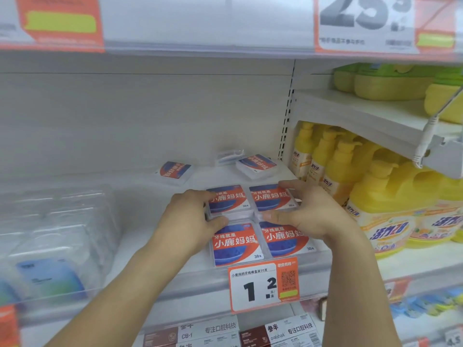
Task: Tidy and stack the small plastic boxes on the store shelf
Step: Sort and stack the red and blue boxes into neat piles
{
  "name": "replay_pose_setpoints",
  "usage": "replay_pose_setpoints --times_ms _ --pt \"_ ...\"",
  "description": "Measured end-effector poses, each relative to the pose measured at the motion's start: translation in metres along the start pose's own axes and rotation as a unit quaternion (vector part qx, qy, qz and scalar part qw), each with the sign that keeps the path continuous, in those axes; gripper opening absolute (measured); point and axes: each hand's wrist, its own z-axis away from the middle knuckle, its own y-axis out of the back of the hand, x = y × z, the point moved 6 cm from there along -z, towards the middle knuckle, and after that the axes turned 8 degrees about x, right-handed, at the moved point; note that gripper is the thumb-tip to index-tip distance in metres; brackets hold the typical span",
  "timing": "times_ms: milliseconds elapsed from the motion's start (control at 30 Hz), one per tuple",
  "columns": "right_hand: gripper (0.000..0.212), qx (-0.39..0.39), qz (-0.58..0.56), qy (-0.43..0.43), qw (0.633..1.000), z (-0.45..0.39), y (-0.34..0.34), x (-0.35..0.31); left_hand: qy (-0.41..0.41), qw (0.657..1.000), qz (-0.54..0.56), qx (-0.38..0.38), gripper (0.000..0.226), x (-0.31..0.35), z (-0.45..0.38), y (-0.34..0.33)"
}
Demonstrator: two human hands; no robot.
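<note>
Far left on the shelf point(175, 274), clear blister packs point(57, 236) sit blurred, contents hard to read. Moving in, the left hand point(193, 216) reaches over the shelf edge, fingers half curled, narrow spread; index finger along the far edge and thumb on the near edge of the rear-left box point(226, 200), pinching it at its left side. That box lies flat, label up, text reading upright toward the person, its sides square to the shelf front. Just beside it, touching, the rear-right box point(271, 197) lies the same way. The right hand point(308, 211) grips it: fingers curled over the far right corner, thumb pressed along the near edge. Opening narrow, just the box's depth.

In front, two more lie flat, labels up and readable: the front-left box point(235, 244), then the front-right box point(288, 240), side by side, near the shelf lip, each partly under a wrist.

Further back, a loose box point(175, 171) lies turned, text upside down. Right of it, a small stack point(258, 166) sits skewed near the back wall, a clear box point(229, 156) behind it.

Below the front pair hangs a price tag point(263, 286). Far right, yellow bottles point(375, 204) stand upright.
</note>
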Motion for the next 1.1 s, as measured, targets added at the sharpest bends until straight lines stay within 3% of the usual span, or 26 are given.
replay_pose_setpoints --times_ms 233,1100 --pt "0.078 -0.050 -0.013 0.007 0.999 -0.0008 -0.0086 0.0001 0.001 1.000 0.023 -0.010 0.059 -0.0013 0.0012 0.0002" --pt "0.074 -0.058 0.007 -0.004 0.998 -0.0029 -0.0060 -0.0002 0.008 1.000 0.026 0.008 0.056 0.0020 0.0077 -0.0002"
